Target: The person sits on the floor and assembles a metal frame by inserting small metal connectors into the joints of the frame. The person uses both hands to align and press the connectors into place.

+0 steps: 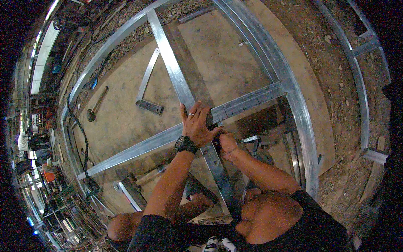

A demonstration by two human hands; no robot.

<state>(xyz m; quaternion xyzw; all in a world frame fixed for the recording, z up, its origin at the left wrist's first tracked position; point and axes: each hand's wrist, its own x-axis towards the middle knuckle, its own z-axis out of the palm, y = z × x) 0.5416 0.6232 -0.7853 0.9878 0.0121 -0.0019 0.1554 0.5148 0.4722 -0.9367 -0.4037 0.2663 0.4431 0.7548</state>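
Silver metal frame [304,130]: two crossbars [247,103] are meeting under the left hand [196,126].
Its fingers are lying spread, released, over the crossbars; the right hand [227,144] is resting curled just beside it, and what it is grasping cannot be told. Both crossbars are lying within the frame, so placement is seemingly done; whether fastening is remaining is not showing. A square [150,107] is lying nearby.

Hammer [99,98] left of square [145,86], both inside frame [171,65].
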